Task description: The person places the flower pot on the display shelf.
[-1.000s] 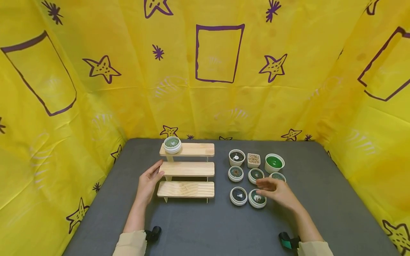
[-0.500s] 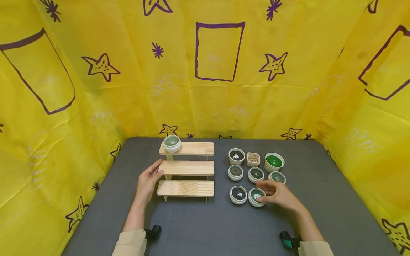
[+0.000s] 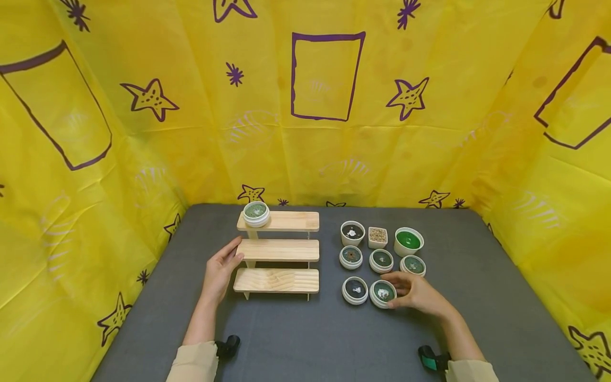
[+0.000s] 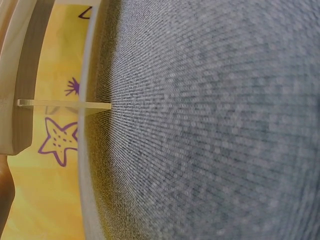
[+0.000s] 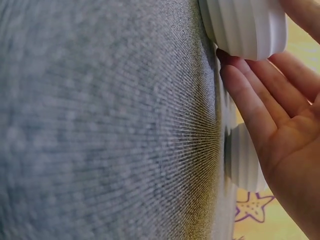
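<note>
My left hand grips the left end of the middle tier of a three-tier wooden display stand. In the left wrist view the stand shows its wooden edge and a clear leg. With thumb and fingers round its right side, my right hand holds a small round white pot with a green, white-patched top, low on the table. The right wrist view shows the ribbed side of this pot against the fingers of the right hand. A similar green-topped pot stands on the top tier's left end.
Beside the held pot is a dark-topped pot. Behind them stand other small pots, a square cup of beige grains and a bright green cup. A yellow patterned cloth encloses the grey table.
My right hand has lowered a little and brought its thumb and fingers round the green-topped pot at the front. The left hand has stayed on the stand.
</note>
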### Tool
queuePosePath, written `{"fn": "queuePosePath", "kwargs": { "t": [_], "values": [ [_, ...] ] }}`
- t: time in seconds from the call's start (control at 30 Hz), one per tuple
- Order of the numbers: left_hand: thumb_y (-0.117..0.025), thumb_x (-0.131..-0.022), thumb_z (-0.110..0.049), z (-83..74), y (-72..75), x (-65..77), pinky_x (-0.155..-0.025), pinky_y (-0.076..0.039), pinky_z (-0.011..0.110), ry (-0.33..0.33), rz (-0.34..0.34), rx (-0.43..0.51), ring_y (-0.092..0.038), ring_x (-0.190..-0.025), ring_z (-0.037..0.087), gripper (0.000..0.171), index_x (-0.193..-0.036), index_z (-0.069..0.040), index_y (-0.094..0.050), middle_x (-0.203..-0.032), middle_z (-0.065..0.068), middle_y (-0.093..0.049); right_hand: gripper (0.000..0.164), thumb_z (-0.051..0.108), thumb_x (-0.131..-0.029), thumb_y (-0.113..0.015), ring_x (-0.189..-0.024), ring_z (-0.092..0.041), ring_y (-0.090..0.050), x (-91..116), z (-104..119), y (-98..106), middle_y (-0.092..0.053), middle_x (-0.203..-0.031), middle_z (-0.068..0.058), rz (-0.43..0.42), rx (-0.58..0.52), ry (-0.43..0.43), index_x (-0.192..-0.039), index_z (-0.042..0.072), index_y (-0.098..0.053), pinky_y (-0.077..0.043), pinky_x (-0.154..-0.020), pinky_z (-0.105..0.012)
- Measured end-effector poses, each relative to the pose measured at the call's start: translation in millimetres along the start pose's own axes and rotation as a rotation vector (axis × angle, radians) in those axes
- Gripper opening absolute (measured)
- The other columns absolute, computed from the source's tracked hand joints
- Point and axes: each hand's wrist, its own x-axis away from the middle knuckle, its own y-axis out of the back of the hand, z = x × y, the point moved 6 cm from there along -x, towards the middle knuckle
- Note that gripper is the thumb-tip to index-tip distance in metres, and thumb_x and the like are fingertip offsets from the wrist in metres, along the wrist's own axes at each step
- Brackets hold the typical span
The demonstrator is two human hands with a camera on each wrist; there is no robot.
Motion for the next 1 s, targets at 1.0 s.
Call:
{"fn": "queuePosePath", "kwargs": {
  "t": [1.0],
  "values": [
    [-0.06,-0.096,-0.002,-0.4,0.5,0.2,-0.103,-0.039,0.0,0.001,-0.011,0.0,-0.037,-0.146,0.018,0.055,-0.146,0.01,-0.039,-0.155,0.021,-0.041,0.06,0.016,-0.077,-0.084,-0.105,0.005,-0.063,-0.6,1.6,-0.4,-0.062,-0.127,-0.027,-0.012,-0.008,-0.024,-0.128,-0.003,-0.06,-0.056,-0.085,-0.013]
  ]
}}
